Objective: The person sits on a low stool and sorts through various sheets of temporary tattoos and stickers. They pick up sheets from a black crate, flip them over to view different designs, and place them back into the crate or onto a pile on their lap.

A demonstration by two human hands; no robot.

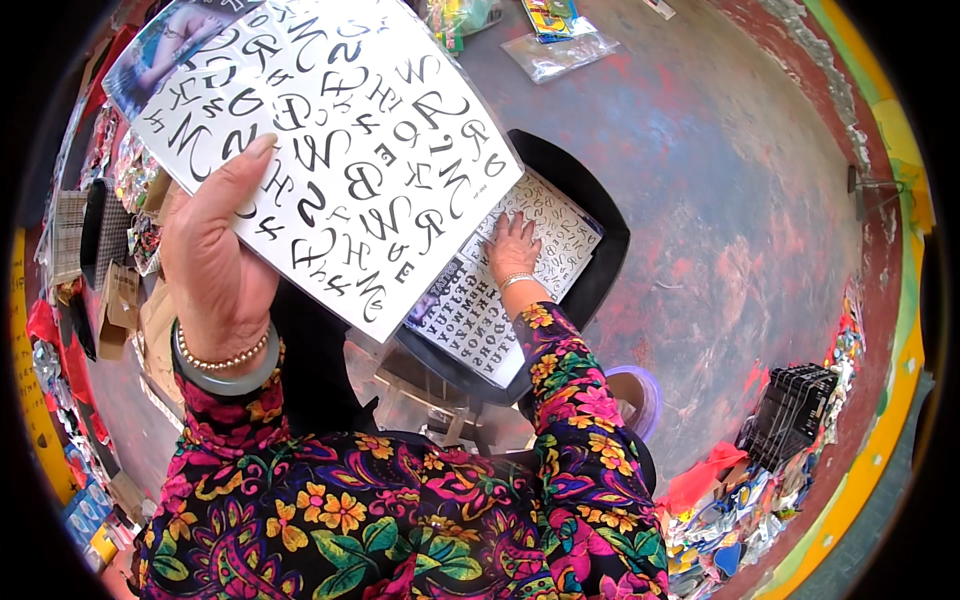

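My left hand (pixel 222 255) is closed on a large white sheet (pixel 390 130) printed with black curly letters, its thumb pressed across the front. A small photo fills the sheet's upper left corner, and its surface looks glossy like plastic. Lower and to the right, my right hand (pixel 513 250) lies with fingers spread on another lettered sheet (pixel 565 230). That sheet rests in a black tray (pixel 608 215), beside a sheet with bold block letters (pixel 470 325). Whether more sheets lie beneath is hidden.
On the floor beyond the tray lies a transparent packet (pixel 560 55) with colourful cards. A purple-rimmed tub (pixel 645 390) stands by my right arm. At right are a black crate (pixel 790 415) and a heap of scraps (pixel 720 540); cardboard boxes (pixel 120 308) stand at left.
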